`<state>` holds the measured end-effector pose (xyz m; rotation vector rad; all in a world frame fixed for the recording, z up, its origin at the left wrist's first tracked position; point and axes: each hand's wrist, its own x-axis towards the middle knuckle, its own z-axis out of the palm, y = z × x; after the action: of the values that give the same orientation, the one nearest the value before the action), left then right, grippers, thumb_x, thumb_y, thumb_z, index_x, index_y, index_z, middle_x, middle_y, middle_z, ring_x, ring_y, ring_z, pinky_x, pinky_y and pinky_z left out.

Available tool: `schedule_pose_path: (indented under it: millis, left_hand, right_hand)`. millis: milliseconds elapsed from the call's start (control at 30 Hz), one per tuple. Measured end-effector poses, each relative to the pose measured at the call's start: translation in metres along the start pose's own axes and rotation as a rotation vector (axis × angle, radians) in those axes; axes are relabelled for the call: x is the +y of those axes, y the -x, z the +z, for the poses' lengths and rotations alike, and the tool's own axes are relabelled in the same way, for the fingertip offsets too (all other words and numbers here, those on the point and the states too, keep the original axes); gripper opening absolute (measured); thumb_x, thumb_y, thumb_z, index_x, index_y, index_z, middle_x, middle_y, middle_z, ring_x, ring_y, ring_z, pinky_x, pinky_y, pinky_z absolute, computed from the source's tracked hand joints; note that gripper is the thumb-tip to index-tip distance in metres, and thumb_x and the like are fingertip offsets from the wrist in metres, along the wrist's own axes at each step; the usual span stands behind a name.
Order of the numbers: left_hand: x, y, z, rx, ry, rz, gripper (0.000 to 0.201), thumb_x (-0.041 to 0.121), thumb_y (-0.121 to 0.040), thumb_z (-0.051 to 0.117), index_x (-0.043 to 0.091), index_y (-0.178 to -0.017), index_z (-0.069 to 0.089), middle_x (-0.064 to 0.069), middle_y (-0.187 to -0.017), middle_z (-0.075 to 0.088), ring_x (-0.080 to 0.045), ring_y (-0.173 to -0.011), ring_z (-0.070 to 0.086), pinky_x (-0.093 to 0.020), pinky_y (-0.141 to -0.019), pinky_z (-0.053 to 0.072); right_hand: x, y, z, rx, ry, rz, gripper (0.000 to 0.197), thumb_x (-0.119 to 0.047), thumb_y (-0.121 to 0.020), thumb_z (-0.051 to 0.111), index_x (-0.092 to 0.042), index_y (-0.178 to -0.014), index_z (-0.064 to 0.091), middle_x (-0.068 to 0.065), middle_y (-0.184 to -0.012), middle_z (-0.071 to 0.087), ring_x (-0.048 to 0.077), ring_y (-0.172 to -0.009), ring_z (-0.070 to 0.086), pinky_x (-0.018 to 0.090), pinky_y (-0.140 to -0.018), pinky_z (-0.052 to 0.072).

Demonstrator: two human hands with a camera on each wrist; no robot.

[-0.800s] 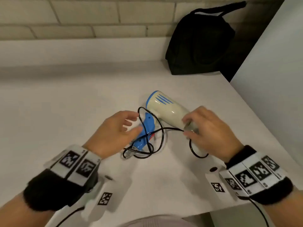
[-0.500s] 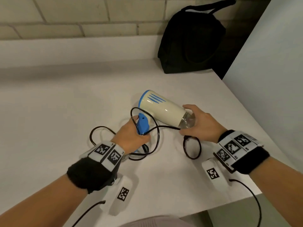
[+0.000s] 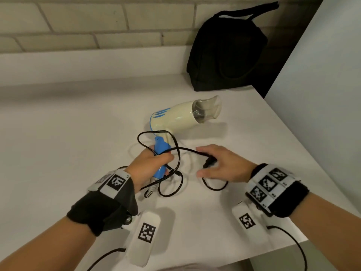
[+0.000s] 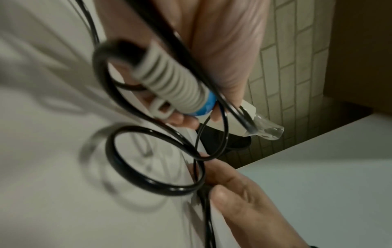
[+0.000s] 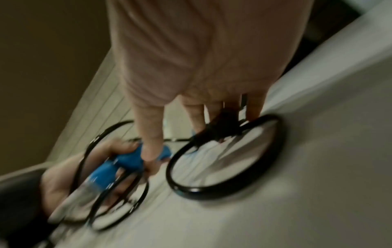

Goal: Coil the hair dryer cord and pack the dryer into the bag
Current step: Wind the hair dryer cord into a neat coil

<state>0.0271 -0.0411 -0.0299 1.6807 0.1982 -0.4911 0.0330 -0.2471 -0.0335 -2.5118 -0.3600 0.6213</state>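
Left hand [image 3: 150, 165] grasps dryer [image 3: 175, 118] handle; right hand [image 3: 224, 165] pinches plug; cord [image 3: 172, 192] loose, uncoiled; bag [image 3: 226, 51] unpacked

Ahead of your left hand [image 3: 150, 165], the hair dryer [image 3: 181, 118] blocks the direct line toward the bag [image 3: 226, 55]; bare table [image 3: 68, 133] lies open to that hand's left. Between your two hands, loose loops of the cord [image 3: 176, 151] cross the gap and trail beneath your right hand [image 3: 222, 165], so a straight pass there meets wire. To the right of your right hand the table continues a little, then ends at its edge, with a pale wall panel [image 3: 322, 94] rising beyond. The bag stands against the brick wall [image 3: 97, 22], closing the far corner.
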Motion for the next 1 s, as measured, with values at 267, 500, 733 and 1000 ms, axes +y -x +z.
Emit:
schedule_pose_path:
  millis: [267, 500, 733, 1000]
  left_hand:
    - [-0.002, -0.001, -0.010, 0.045, 0.125, 0.018, 0.024, -0.010, -0.076, 0.056, 0.014, -0.079, 0.054, -0.003, -0.067, 0.053, -0.003, -0.043, 0.053, -0.014, -0.041, 0.044]
    - [0.006, 0.003, -0.009, -0.241, 0.431, -0.023, 0.031, -0.008, -0.058, 0.057, 0.007, -0.085, 0.057, -0.008, -0.082, 0.061, -0.004, -0.051, 0.061, -0.015, -0.047, 0.049]
    - [0.000, 0.000, -0.014, -0.371, 0.906, -0.168, 0.052, 0.008, -0.047, 0.070, 0.003, -0.098, 0.055, -0.015, -0.087, 0.060, -0.023, -0.074, 0.063, -0.031, -0.065, 0.056]
    - [0.008, -0.003, 0.002, -0.087, 0.668, -0.214, 0.007, 0.008, -0.088, 0.049, 0.006, -0.083, 0.053, -0.007, -0.078, 0.056, -0.017, -0.068, 0.056, -0.024, -0.048, 0.056]
  right_hand:
    - [-0.026, 0.024, -0.023, 0.176, -0.473, -0.158, 0.019, -0.021, -0.090, 0.048, -0.023, -0.086, 0.067, -0.004, -0.059, 0.054, 0.005, -0.046, 0.042, 0.015, -0.045, 0.039]
    - [-0.024, 0.049, -0.043, 0.153, -0.497, -0.364, 0.046, -0.072, -0.063, 0.053, -0.036, -0.085, 0.071, 0.009, -0.051, 0.038, 0.026, -0.046, 0.026, 0.033, -0.043, 0.027]
    - [0.013, 0.068, -0.047, -0.331, -0.282, -0.247, 0.041, -0.076, -0.063, 0.048, -0.044, -0.078, 0.067, -0.009, -0.065, 0.060, -0.001, -0.061, 0.048, 0.012, -0.063, 0.040]
    - [0.061, 0.070, -0.097, 0.534, -0.219, -0.110, 0.033, -0.060, -0.082, 0.043, -0.036, -0.073, 0.063, -0.009, -0.051, 0.052, 0.007, -0.046, 0.044, 0.015, -0.048, 0.037]
